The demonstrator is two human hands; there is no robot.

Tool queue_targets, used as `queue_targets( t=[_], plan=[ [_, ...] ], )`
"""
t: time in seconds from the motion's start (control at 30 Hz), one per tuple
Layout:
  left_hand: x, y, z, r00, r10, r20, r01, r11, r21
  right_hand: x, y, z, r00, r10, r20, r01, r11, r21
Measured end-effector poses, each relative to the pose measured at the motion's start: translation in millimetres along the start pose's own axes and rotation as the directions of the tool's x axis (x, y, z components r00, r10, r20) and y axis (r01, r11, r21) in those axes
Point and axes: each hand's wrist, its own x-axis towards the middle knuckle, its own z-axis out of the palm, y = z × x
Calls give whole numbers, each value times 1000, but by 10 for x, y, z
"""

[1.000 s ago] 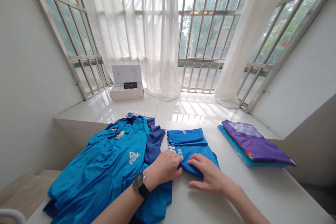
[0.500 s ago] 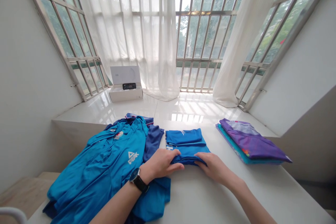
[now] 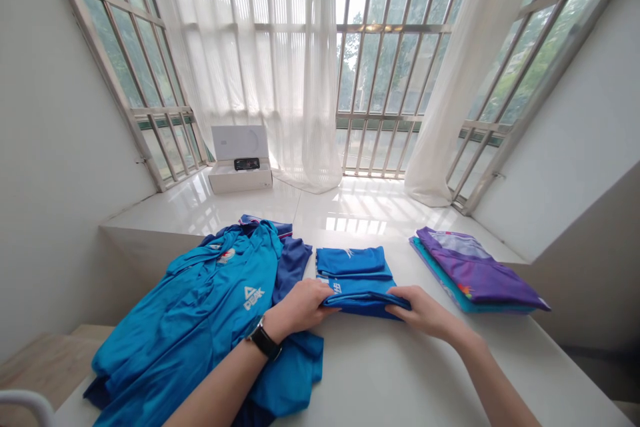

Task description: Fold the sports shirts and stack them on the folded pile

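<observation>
The blue shirt (image 3: 363,285) lay on the white worktop (image 3: 390,373), between a loose heap of clothes (image 3: 220,327) on the left and a neat purple pile (image 3: 477,277) on the right. It was already a small bundle, with a flap (image 3: 353,260) folded over at the far side and a bit of white print (image 3: 337,287) just in front of it. The left hand (image 3: 307,300) had 1 end of the near edge (image 3: 367,298) pinched between thumb and fingers. The right hand (image 3: 425,310) had the other end pinched the same way. So 2 hands were closed on 1 shirt, apart from each other, with the near edge between them.

It looked like the step was to fold the shirt up small, starting from the near side. The next move seemed to call for both hands to take that edge away from the body, evenly, and lay it over the flap. After that, a soft pat could make it flat. The cloth looked thin and smooth, so it might go crooked if 1 hand went faster. The teal shirt (image 3: 200,307) on the heap was not folded yet, so there seemed to be more folding left.
</observation>
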Motion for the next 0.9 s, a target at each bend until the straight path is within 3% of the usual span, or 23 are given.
queue_targets(
  t=[0.2, 0.37, 0.9],
  plan=[
    [49, -49, 64, 990, -106, -93, 91, 984, -152, 6, 100, -57, 999, 19, -46, -17, 998, 55],
    [56, -27, 55, 985, -142, -99, 118, 968, -220, 37, 144, -22, 999, 23, -39, -19, 995, 96],
    [52, -10, 57, 926, -321, -197, 278, 936, -217, 99, 231, 37, 982, 160, -100, -150, 984, 99]
  ],
)
